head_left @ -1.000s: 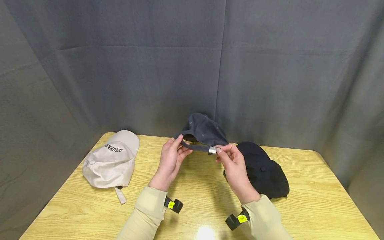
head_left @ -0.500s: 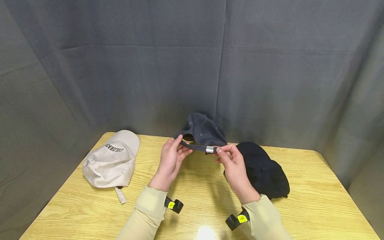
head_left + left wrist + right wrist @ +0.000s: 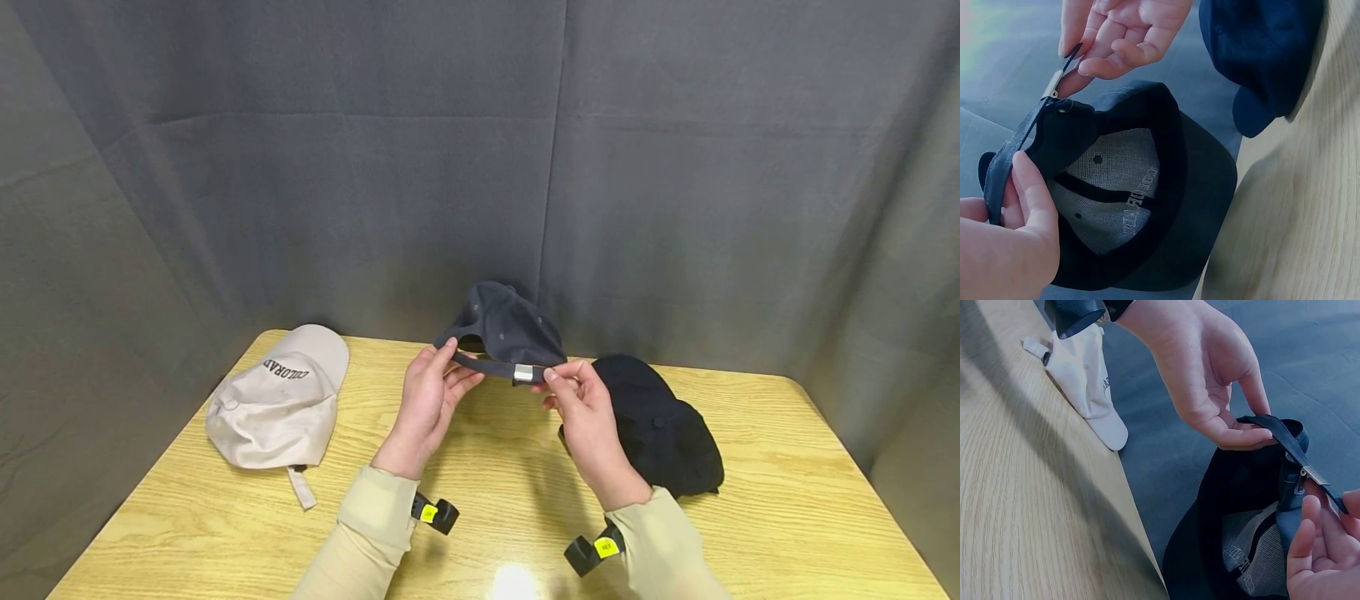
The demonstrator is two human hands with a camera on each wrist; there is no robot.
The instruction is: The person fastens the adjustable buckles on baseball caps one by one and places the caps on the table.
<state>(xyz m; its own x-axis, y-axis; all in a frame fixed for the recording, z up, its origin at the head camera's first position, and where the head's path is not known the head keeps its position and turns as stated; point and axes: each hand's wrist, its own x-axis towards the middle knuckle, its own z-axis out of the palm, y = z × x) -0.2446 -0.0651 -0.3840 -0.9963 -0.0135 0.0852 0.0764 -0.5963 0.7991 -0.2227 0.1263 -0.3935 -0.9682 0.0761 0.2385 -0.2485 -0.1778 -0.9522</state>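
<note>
A dark navy baseball cap (image 3: 517, 329) is held up over the table, its back strap (image 3: 487, 367) towards me. My left hand (image 3: 427, 400) pinches the strap's left part between thumb and fingers. With thumb and forefinger my right hand (image 3: 588, 429) pinches the strap's end, just right of the silver metal buckle (image 3: 523, 373). A short piece of strap shows between buckle and fingertips. In the left wrist view the cap's mesh lining (image 3: 1116, 162) faces the camera, and the brim (image 3: 1210, 169) points away from the hands.
A beige cap (image 3: 281, 408) with dark lettering lies at the left of the wooden table (image 3: 480, 517), its strap hanging loose. A black cap (image 3: 660, 429) lies to the right, partly behind my right hand. Grey curtain (image 3: 375, 183) closes off the back and sides.
The buckle has shifted slightly left along the strap, away from the right fingertips, and more strap end now shows between them. The navy cap moved slightly left; both hands stay nearly in place.
</note>
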